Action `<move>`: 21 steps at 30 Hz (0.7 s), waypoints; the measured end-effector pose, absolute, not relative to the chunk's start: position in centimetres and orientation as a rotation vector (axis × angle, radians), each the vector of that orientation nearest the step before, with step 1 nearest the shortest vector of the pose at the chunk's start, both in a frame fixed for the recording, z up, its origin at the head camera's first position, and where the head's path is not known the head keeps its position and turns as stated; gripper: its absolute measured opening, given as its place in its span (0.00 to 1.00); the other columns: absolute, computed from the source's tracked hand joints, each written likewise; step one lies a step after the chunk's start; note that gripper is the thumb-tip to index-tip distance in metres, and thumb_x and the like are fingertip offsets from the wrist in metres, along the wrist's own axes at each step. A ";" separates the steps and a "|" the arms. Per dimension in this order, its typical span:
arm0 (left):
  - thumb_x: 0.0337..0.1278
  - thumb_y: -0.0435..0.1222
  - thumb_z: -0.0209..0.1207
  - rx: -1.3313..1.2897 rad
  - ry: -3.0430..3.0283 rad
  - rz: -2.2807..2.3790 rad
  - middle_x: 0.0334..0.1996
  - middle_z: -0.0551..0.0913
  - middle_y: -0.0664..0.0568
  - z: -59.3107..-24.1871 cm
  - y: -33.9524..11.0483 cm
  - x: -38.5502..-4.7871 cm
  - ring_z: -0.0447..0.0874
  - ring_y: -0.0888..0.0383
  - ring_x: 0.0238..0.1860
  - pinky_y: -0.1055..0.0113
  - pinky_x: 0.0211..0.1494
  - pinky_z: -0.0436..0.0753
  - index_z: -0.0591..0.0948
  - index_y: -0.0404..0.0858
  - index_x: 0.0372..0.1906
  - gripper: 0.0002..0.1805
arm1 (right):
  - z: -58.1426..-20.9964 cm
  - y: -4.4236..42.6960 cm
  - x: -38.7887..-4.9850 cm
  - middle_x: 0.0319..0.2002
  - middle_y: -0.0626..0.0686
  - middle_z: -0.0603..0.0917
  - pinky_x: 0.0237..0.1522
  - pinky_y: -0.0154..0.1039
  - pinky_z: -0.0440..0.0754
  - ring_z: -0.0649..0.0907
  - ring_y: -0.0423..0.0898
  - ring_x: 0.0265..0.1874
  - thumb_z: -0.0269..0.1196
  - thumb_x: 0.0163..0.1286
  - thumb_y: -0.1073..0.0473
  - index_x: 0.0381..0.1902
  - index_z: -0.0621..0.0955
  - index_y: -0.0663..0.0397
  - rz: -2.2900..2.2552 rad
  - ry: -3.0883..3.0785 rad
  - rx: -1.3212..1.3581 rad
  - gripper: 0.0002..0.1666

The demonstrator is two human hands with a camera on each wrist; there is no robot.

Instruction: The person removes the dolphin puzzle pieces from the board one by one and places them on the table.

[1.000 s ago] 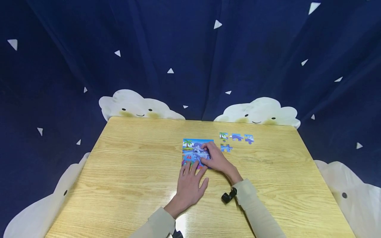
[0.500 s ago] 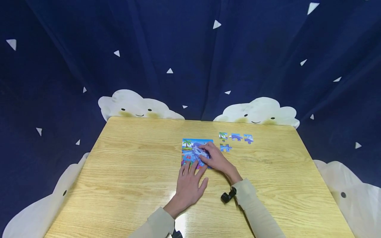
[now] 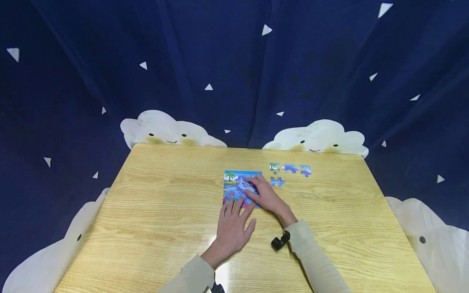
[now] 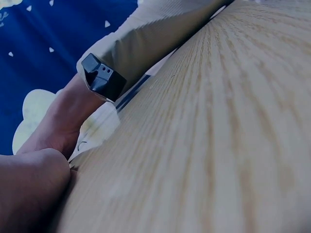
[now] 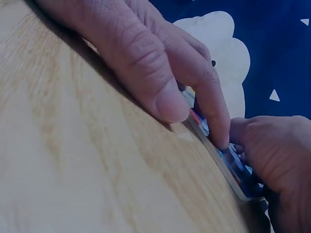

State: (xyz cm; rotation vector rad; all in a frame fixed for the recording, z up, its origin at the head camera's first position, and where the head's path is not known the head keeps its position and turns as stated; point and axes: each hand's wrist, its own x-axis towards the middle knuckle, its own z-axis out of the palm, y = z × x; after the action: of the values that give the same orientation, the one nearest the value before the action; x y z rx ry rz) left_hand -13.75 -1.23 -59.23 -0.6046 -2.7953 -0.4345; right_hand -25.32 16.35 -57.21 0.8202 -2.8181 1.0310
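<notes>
A square picture puzzle [image 3: 230, 188] with a palm tree, a crab and a purple-blue sea animal lies on the wooden table. My left hand [image 3: 231, 228] lies flat with its fingers spread, the fingertips on the puzzle's near edge. From the right, my right hand [image 3: 270, 198] reaches over the puzzle, thumb and index finger curled toward each other on a puzzle piece in its middle; the hand partly hides that piece. In the right wrist view the left hand [image 5: 146, 53] touches the puzzle's edge [image 5: 228, 170], with the right hand [image 5: 284, 153] beside it.
Several loose puzzle pieces [image 3: 291, 168] lie right of the puzzle, toward the table's far side. The wooden table [image 3: 161, 211] extends around both hands. Behind it hangs a dark blue curtain [image 3: 220, 49] with white triangles and clouds. A black wrist camera [image 3: 280, 241] sits on the right cuff.
My right hand's thumb and index finger have shifted slightly left over the puzzle, the thumb also a little farther from me. The left hand and the loose pieces stay in place.
</notes>
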 end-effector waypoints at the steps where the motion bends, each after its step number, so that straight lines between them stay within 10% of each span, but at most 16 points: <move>1: 0.78 0.57 0.43 -0.604 -2.805 -0.435 0.75 0.69 0.45 -59.2 -1.2 -13.8 0.62 0.36 0.75 0.42 0.75 0.59 0.72 0.58 0.76 0.29 | -57.2 16.3 -25.3 0.44 0.52 0.75 0.44 0.44 0.75 0.73 0.45 0.39 0.68 0.75 0.52 0.66 0.80 0.61 1.024 -2.821 0.817 0.28; 21: 0.76 0.56 0.48 -0.613 -2.730 -0.442 0.73 0.72 0.44 -59.4 -1.2 -13.8 0.66 0.34 0.73 0.42 0.73 0.62 0.76 0.55 0.73 0.27 | -56.9 15.9 -24.8 0.50 0.58 0.74 0.46 0.49 0.70 0.75 0.53 0.49 0.63 0.78 0.56 0.64 0.75 0.62 0.856 -2.818 0.850 0.23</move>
State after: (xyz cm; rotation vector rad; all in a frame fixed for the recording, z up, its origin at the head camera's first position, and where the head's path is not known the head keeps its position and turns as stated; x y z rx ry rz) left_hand -13.81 -1.24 -59.38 -0.6133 -2.7304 -0.4418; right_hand -24.81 15.91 -56.92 0.8496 -2.8179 0.8558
